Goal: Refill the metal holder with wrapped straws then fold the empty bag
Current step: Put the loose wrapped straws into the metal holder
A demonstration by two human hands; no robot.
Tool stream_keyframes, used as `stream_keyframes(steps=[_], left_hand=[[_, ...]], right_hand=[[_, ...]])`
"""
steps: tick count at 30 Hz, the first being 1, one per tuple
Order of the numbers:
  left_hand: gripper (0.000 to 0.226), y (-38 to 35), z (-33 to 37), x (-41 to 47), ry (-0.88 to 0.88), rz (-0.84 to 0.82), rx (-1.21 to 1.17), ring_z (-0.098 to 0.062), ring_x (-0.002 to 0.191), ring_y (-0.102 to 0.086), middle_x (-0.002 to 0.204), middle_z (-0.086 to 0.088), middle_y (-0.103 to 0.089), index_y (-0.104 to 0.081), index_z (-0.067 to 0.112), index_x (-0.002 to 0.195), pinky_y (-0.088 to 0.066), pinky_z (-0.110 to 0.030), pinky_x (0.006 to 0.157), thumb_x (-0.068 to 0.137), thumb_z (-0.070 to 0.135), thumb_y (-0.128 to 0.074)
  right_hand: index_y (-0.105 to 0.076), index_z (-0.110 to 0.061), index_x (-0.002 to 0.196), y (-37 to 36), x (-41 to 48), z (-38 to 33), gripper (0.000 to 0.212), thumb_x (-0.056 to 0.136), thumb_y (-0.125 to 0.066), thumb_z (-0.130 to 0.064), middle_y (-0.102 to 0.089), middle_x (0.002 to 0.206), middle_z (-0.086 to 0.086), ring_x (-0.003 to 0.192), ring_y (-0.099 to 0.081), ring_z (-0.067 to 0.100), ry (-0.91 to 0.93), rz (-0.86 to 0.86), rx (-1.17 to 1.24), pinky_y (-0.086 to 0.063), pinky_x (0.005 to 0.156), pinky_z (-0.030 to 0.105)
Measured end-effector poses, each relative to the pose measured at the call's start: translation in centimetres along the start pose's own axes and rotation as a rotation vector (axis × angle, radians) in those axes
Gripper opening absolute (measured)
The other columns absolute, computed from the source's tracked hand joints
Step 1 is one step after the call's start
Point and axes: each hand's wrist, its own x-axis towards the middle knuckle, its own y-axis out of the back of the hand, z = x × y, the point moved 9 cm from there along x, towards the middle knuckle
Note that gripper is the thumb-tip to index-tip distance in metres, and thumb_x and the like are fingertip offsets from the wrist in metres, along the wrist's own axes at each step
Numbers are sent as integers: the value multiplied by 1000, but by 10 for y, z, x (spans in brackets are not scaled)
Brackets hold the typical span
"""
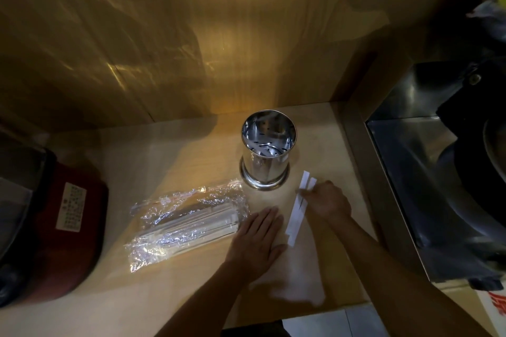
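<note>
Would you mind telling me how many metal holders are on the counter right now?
1. The metal holder stands upright near the back of the counter, beyond the right hand, with no straws inside.

Pale wood counter (169, 295) fills centre, lit warm from above. Golden wood-grain wall (191, 35) spans 10 to 1 o'clock, streaked with reflections. Steel sink (405, 150) at 3 o'clock, dim. Dark red appliance (65, 227) with white label at 9 o'clock. White floor tile (328, 323) at 6 o'clock.
</note>
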Motion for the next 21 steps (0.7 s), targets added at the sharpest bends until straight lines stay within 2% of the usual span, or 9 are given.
stream_keyframes(steps=[4,7,10,13,15,17,19,21], left_hand=[[54,2,2,1,-16,30,20,-19,125,-51,133,-6,-58,-56,14,125,-47,-39,99,89,50,-37],[55,1,2,1,-15,21,30,-18,127,-49,136,-4,-55,-54,16,128,-46,-37,100,89,51,-34],[57,-1,0,1,-3,-7,41,-16,127,-49,136,-3,-55,-53,18,128,-46,-35,99,89,53,-32],[57,-1,0,1,-7,-7,36,-18,126,-50,136,-4,-56,-53,17,128,-47,-38,99,88,52,-34],[56,-1,0,1,-12,-7,32,-19,126,-50,136,-5,-56,-53,16,127,-48,-38,98,88,52,-35],[56,-1,0,2,-14,-7,21,-19,127,-49,136,-5,-55,-53,16,128,-47,-36,100,88,52,-36],[56,0,1,1,-15,-4,11,-19,127,-49,137,-6,-54,-53,16,128,-45,-34,102,88,52,-35],[56,-1,1,1,-15,-8,14,-19,126,-50,136,-6,-55,-53,16,127,-47,-37,100,89,52,-35]], right_hand=[[-52,-4,113,-16,-4,2,54,75,-64,-41,-61,116,14,107,-59,32,-48,-51,25,-49,89,39],[-49,-11,126,-24,-5,-10,53,77,-57,-31,-60,122,13,112,-57,31,16,-88,-132,-47,90,35],[-55,-10,118,-26,-2,-9,47,77,-56,-31,-60,123,15,112,-58,32,24,-120,-177,-47,89,33],[-59,-2,107,-14,7,-11,40,77,-64,-29,-63,116,20,107,-59,33,52,-138,10,-45,78,30],[-62,-3,93,12,10,-24,24,78,-63,-22,-67,100,20,96,-62,33,131,-51,185,-43,70,29],[-59,-6,84,48,7,-43,13,80,-60,-18,-64,79,11,82,-63,31,226,68,340,-42,63,29],[-56,-7,88,88,-4,-62,13,83,-58,-19,-56,68,-2,68,-60,19,323,219,451,-40,56,25],[-54,-11,94,128,-23,-78,12,86,-55,-20,-53,70,-10,62,-57,4,409,396,566,-41,54,18]])
